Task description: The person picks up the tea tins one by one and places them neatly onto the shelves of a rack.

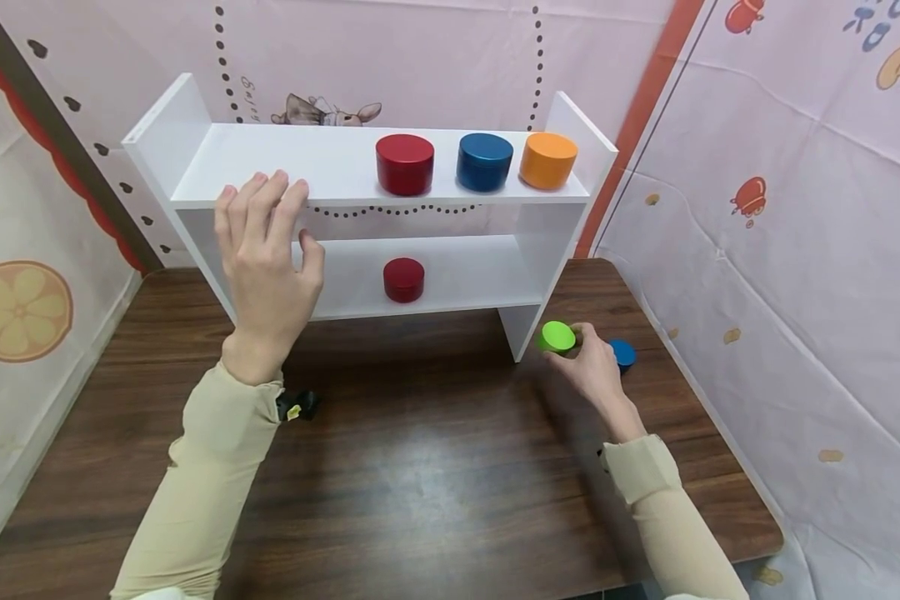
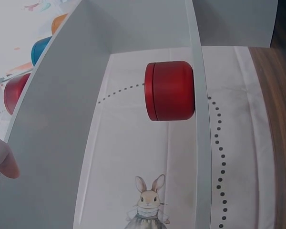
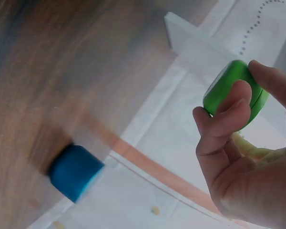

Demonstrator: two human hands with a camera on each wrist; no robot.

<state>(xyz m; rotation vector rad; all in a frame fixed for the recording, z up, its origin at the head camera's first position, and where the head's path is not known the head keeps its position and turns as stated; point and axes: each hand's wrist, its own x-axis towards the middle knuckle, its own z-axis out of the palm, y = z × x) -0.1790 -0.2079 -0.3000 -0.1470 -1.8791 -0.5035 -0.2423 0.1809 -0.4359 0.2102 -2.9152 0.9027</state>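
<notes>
My right hand (image 1: 594, 367) pinches a small round green tin (image 1: 557, 337) between thumb and fingers, beside the shelf's right leg. In the right wrist view the green tin (image 3: 236, 93) is held clear of the table. A blue tin (image 1: 622, 355) stands on the table just right of that hand. My left hand (image 1: 265, 267) is raised at the front left of the white shelf (image 1: 270, 162), fingers extended near the top board's edge; whether it touches the board I cannot tell. On the top board are a red tin (image 1: 405, 165), a blue tin (image 1: 484, 162) and an orange tin (image 1: 548, 161). A smaller red tin (image 1: 403, 280) sits on the lower board.
The shelf stands at the back of a dark wooden table (image 1: 420, 467). Printed cloth (image 1: 450, 67) hangs behind it, and more cloth (image 1: 817, 250) lines the right side. A small black object with a yellow mark (image 1: 297, 407) shows by the left cuff.
</notes>
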